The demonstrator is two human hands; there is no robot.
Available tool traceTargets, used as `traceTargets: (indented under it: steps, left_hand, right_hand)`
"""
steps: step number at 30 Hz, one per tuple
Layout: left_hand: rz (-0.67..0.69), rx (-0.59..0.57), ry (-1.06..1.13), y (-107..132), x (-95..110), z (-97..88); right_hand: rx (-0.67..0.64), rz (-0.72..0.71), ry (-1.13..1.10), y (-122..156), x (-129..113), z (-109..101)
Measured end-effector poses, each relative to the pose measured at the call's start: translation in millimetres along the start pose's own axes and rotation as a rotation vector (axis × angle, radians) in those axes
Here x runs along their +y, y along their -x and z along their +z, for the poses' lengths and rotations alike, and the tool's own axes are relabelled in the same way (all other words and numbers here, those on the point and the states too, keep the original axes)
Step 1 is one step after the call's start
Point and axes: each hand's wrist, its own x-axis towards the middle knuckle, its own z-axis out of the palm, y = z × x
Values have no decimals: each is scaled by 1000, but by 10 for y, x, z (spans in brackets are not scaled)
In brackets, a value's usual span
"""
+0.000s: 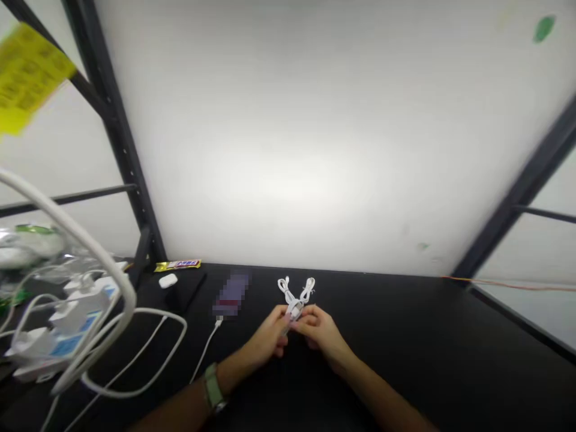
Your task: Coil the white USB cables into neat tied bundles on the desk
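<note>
Head view: both hands meet over the black table [427,336], just right of the dark flat device [231,294] that lies near the table's back edge. The left hand [270,336] and the right hand [321,330] have their fingertips pinched together on the middle of a white cable bundle [296,294], so both grips are closed on it. The bundle sits right of the device, close beside it. Its two looped ends fan out past the fingers toward the white wall [315,150], and its waist is hidden between the fingertips. Whether the bundle rests on the table or is lifted just off it cannot be told. A watch with a green strap [213,387] is on the left wrist, nearer the camera than the device.

A thin white lead [204,351] runs from the device's near end toward the camera. Left of the device lies a small white case [168,280], and behind that a yellow candy bar [177,265] against the wall. Farther left of the device stands a pile of white boxes [58,336] with a thick white cord [90,246] looping over and around it. A black rack post [112,120] rises behind them, with a blurred yellow sheet [27,72] high up on its far side from the device
</note>
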Motion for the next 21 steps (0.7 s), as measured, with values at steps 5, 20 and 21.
traceTargets:
  steps: [5, 20, 21]
  left_hand:
    - [19, -26, 67, -12, -5, 13]
    - [-46, -140, 375, 60, 94, 66]
    - [-45, -150, 389, 63, 96, 67]
  right_hand:
    - [-186, 104, -151, 27, -79, -51]
    - [-293, 220, -243, 12, -101, -141]
    - [-281, 216, -230, 11, -100, -142]
